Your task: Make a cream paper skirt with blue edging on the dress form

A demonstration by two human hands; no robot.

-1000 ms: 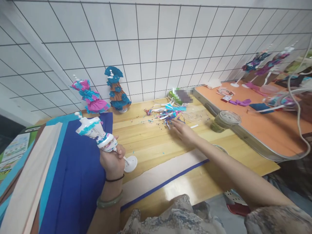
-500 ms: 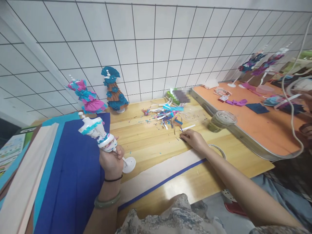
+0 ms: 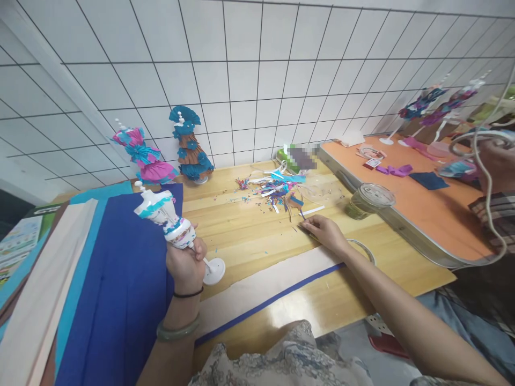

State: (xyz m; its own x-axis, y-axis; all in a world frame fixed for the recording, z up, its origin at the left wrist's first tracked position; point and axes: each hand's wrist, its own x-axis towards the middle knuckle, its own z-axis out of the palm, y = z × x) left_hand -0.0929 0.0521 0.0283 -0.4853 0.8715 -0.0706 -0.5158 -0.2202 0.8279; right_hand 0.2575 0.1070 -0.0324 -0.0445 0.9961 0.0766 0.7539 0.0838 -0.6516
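My left hand (image 3: pixel 187 265) is wrapped around the lower part of a small white dress form (image 3: pixel 161 214), holding it tilted to the left. Turquoise and purple scraps of material cling to its chest and hips. Its round white base (image 3: pixel 214 271) shows beyond my fingers. My right hand (image 3: pixel 326 231) rests low over the wooden table, fingers closed on something thin and dark that I cannot make out. Just past those fingertips lies a heap of coloured scraps and strips (image 3: pixel 281 187). A pale strip of material (image 3: pixel 261 287) with a blue edge stretches between my forearms.
Two dressed forms, one pink and turquoise (image 3: pixel 147 155), one brown and teal (image 3: pixel 191 145), stand by the tiled wall. Blue sheets (image 3: pixel 124 268) cover the left side. A lidded plastic cup (image 3: pixel 368 201) stands near the orange table (image 3: pixel 434 214), where another person's hand (image 3: pixel 497 161) shows.
The view has shifted slightly. Both my hands keep nearly the same places and grips. At the far right, the other person's hand and checked sleeve show more.
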